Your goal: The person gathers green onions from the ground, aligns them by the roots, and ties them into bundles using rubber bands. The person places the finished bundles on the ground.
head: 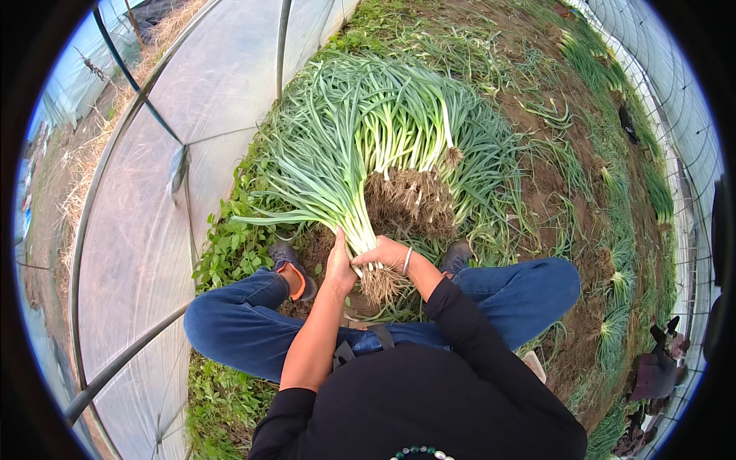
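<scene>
Between my knees, my left hand [341, 265] and my right hand [386, 254] grip a bunch of green onions [357, 227] around its white stems. The leaves fan out up and to the left, and the stringy roots hang just below my fingers. A bangle circles my right wrist. Just beyond the bunch lies a large pile of green onions [402, 126], its tangled brown roots [411, 198] facing me. One onion lies on top of the pile at its right, with its root clump showing.
A plastic greenhouse wall [155, 190] with metal hoops rises at the left, above leafy weeds [236, 247]. Loose leaves litter the soil [546, 184] at the right, where further onion bundles [621, 282] lie in a row. Another person [658, 371] is at the far lower right.
</scene>
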The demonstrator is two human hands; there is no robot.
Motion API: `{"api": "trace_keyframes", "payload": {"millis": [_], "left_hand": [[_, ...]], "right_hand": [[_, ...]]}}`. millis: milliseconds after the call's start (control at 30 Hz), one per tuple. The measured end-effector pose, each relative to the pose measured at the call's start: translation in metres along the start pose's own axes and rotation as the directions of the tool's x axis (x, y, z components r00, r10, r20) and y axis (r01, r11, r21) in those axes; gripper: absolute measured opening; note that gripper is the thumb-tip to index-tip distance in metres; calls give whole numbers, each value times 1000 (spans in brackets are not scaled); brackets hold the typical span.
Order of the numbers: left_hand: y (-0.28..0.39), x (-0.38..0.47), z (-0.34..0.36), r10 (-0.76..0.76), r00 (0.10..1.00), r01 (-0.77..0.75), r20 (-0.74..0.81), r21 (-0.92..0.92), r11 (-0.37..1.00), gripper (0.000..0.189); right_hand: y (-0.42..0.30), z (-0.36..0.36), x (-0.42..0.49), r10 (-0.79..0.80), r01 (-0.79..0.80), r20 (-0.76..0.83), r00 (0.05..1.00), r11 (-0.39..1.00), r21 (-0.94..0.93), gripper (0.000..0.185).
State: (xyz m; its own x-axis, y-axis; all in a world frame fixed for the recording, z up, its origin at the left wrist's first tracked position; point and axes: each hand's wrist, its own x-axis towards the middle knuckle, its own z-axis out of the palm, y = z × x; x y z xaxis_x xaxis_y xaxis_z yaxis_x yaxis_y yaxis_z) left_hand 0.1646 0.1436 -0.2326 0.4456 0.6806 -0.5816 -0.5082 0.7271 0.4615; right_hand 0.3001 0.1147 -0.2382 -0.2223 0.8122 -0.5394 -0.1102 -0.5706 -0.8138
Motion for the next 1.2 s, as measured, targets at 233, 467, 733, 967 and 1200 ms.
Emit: {"api": "trace_keyframes", "payload": {"millis": [233,467,733,967,1200], "left_hand": [[10,5,0,60,992,-85,107,244,966,46],[8,1,-3,-305,865,354,399,-55,934,46],[89,-63,53,176,965,-124,195,-251,960,8],[130,-88,72,398,862,-338,314,-229,913,20],[27,3,25,-131,990,139,55,-192,971,11]], "right_hand": [[-2,-5,4,-179,146,-100,979,952,-271,47],[-7,8,-12,-76,117,138,988,940,-320,51],[-72,-20,-48,-265,265,-134,955,964,-22,37],[-143,-161,-33,-716,-239,-673,187,631,-738,33],[-147,-187,2,-241,-159,-795,557,908,-387,27]]}}
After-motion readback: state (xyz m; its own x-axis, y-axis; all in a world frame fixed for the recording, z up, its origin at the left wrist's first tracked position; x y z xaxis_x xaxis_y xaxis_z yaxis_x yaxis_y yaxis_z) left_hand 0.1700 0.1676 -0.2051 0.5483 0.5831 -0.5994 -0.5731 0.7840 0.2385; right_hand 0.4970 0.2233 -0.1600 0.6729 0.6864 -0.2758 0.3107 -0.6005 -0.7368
